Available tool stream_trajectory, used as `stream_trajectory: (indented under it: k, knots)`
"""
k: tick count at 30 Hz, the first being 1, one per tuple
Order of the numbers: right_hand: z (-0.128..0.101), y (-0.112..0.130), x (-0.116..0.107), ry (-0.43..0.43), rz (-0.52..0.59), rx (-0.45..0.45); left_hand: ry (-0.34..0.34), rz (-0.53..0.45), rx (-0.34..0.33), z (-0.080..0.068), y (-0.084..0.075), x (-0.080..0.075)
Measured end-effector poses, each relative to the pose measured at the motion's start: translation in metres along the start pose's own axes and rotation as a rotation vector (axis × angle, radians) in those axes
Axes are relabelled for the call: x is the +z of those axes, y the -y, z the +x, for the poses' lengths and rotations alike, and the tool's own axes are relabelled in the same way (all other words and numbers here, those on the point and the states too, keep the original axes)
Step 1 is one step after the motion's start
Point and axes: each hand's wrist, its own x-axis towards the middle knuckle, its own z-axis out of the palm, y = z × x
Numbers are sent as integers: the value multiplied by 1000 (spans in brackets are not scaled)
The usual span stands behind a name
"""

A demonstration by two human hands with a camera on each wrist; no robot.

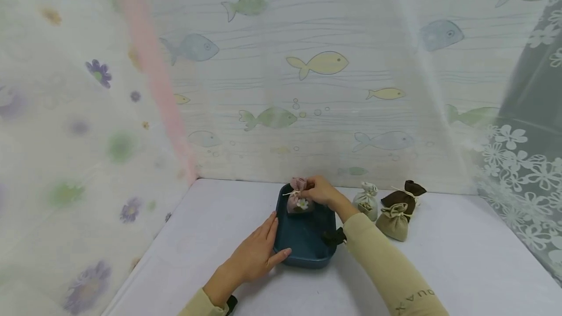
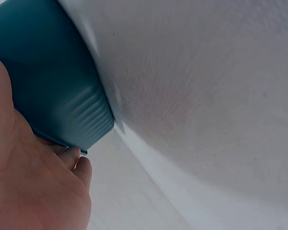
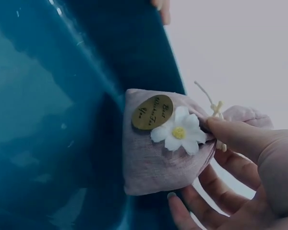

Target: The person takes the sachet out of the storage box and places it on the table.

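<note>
A small pink drawstring pouch [image 3: 153, 163] with a white flower and a gold oval sticker is pinched at its tied neck by my right hand [image 1: 324, 191]. In the head view the pouch is at the far end of the dark blue tray [image 1: 303, 262]. The right wrist view shows it against the tray's inner wall; whether it touches the floor I cannot tell. My left hand [image 1: 254, 252] rests along the tray's left side with fairly straight fingers, its thumb at the near left corner. The left wrist view shows those fingers [image 2: 82, 170] by the tray's rim.
Right of the tray stand a whitish pouch [image 1: 368, 201], a dark brown pouch [image 1: 397, 199] and an olive-beige pouch [image 1: 393, 226]. A white cloth [image 1: 228, 208] covers the table. Sheer curtains with fish prints [image 1: 325, 63] hang behind, with flower-print panels at both sides.
</note>
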Motion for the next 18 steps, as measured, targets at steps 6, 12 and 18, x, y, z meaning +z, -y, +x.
stream_trajectory:
  k: [6, 12, 18]
  knots:
    - [-10, 14, -9, -13, -12, -48, -31, 1, 16, -1, 1, 0]
    - [-23, 23, -19, -1, 5, -84, -29, 6, 18, 0, 1, 0]
    - [-36, 27, -24, 7, 31, -109, -29, 1, 18, 0, 3, 3]
